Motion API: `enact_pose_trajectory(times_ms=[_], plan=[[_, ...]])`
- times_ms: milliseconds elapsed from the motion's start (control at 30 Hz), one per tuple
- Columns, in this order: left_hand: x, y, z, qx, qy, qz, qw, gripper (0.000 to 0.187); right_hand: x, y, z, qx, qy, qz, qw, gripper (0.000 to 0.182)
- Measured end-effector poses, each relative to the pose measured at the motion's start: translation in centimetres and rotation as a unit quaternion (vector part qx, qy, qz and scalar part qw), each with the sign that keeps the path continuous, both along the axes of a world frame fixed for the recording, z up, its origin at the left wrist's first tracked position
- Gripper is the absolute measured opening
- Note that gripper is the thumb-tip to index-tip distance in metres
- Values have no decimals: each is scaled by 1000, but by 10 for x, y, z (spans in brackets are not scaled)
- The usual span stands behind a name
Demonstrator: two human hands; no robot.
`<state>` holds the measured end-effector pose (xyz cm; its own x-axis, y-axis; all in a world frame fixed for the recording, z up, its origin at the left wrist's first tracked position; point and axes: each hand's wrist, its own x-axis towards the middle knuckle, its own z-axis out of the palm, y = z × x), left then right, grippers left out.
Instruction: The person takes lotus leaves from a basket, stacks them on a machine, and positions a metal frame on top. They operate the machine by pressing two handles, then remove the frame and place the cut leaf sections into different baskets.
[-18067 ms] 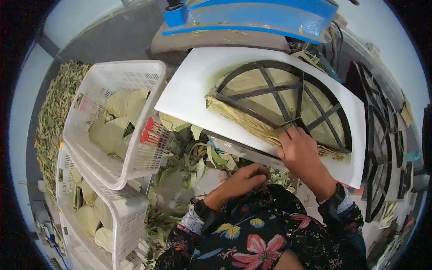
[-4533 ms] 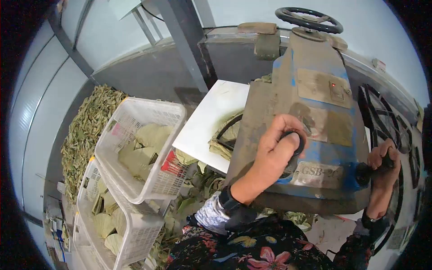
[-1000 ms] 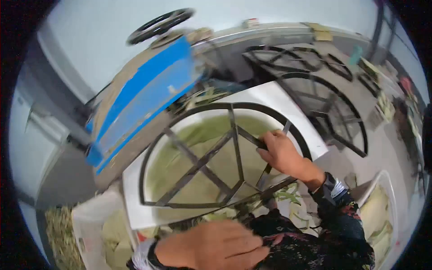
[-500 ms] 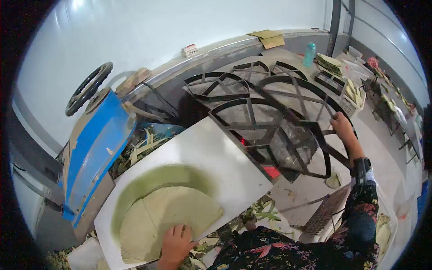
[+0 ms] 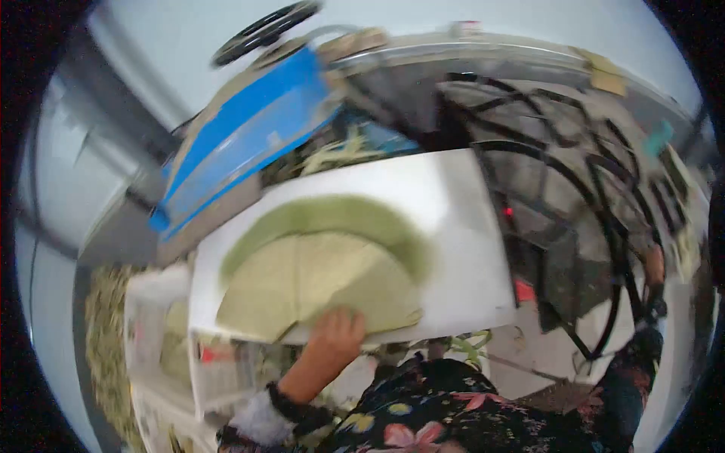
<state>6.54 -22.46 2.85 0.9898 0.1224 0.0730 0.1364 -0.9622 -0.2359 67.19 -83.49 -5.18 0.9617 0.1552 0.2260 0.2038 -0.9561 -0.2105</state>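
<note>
A stack of pale green, fan-shaped sheets (image 5: 260, 283) lies on a white board (image 5: 476, 249), its curved edge facing away from me. My left hand (image 5: 336, 336) rests on the stack's near edge, with its fingers laid on the top sheet and pressing nothing else. At the far right, my right hand (image 5: 653, 264) is closed on the rim of a large curved black metal frame (image 5: 615, 226) with inner bars. Motion smears this hand and the frame. A green, dusty-looking arc (image 5: 325, 211) marks the board behind the sheets.
A blue machine part (image 5: 249, 128) stands at the back left, below a black handwheel (image 5: 264, 34). More black frames (image 5: 513, 113) lie at the back right. White crates (image 5: 155, 325) and leafy scraps (image 5: 106, 340) are at the lower left. A turquoise bottle (image 5: 658, 137) stands far right.
My view has swung right and down, so the board sits more central. The large frame in my right hand has moved lower and rightward, away from the board. My left hand stays on the sheets.
</note>
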Motion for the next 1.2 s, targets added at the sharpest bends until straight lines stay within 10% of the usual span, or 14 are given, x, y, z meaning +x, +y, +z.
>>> enact_pose_trajectory(times_ms=[333,467,700,933,967,1200], plan=[[-32,30,38,-196,-243,213,926,27,91,105,56,-149,-125,-24,981,35],[-67,58,84,-453,-565,371,580,25,36,284,90,-40,-228,251,940,42],[-111,78,-2,-601,-548,440,380,27,-238,568,155,139,108,622,763,33],[-156,28,-26,-532,-585,438,428,36,-419,700,111,113,133,725,666,43],[-154,22,-43,-575,-606,432,339,35,-435,719,99,114,134,736,653,43],[-136,23,-60,-721,-552,348,234,66,-469,826,19,-87,51,729,677,51]])
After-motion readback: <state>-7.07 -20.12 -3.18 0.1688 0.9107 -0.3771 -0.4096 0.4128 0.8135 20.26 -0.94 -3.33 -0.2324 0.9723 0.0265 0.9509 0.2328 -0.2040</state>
